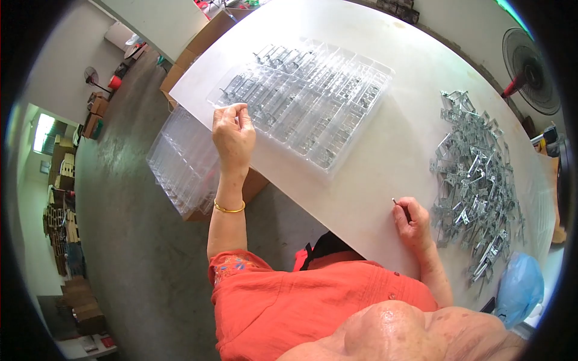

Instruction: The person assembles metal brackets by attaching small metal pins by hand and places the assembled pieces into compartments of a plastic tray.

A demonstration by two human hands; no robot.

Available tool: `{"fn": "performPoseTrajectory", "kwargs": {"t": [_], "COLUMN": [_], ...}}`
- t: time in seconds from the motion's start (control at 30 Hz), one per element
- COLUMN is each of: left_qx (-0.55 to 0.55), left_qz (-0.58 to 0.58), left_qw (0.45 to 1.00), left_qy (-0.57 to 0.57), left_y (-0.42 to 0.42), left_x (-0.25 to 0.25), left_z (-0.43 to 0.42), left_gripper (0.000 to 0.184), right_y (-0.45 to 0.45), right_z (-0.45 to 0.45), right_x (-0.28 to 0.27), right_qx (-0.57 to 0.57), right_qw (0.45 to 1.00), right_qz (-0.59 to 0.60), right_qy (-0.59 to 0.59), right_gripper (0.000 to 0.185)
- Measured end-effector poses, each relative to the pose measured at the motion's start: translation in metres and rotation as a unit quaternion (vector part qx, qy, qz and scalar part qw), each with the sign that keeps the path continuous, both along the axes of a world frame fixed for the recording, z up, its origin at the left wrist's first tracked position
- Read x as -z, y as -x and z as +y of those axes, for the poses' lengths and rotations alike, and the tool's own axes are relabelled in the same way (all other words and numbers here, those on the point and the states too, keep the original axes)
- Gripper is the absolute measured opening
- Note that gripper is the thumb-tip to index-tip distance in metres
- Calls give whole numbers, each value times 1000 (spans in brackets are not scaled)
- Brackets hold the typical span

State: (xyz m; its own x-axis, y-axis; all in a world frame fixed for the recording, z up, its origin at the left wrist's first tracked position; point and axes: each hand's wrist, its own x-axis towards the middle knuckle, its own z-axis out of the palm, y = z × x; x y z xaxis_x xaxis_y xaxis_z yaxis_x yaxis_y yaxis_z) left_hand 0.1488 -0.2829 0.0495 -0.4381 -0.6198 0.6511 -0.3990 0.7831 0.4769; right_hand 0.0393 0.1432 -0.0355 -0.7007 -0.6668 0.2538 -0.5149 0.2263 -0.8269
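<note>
A clear plastic tray (313,163) with long compartments lies on the white table, and rows of small metal parts (283,90) fill much of it. At the tray's near left corner is my left hand (233,135), its fingers pinched together; what they hold, if anything, is hidden. My right hand (413,222) rests low over the table, closed around a small metal piece (394,201) whose tip sticks out past the thumb. To the right of that hand spreads a loose pile of metal brackets (475,174), long and thin, lying in all directions.
Stacked clear trays (183,156) stand beside the table (367,192) on the left, over a cardboard box (256,186). A blue plastic bag (519,289) sits at the right edge near my body. A black fan (530,71) stands beyond the far right side.
</note>
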Motion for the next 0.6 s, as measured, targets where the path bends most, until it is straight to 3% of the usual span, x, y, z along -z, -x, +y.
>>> {"fn": "performPoseTrajectory", "kwargs": {"t": [0.37, 0.6], "left_qx": [213, 365], "left_qz": [69, 53], "left_qw": [971, 928], "left_qy": [88, 57], "left_y": [37, 78], "left_x": [-23, -17], "left_z": [117, 205], "left_gripper": [15, 14], "right_y": [4, 2], "right_z": [5, 17], "right_x": [-1, 5], "right_qx": [-28, -85], "right_qw": [997, 985], "right_qz": [66, 140], "right_qy": [27, 49], "right_gripper": [9, 11]}}
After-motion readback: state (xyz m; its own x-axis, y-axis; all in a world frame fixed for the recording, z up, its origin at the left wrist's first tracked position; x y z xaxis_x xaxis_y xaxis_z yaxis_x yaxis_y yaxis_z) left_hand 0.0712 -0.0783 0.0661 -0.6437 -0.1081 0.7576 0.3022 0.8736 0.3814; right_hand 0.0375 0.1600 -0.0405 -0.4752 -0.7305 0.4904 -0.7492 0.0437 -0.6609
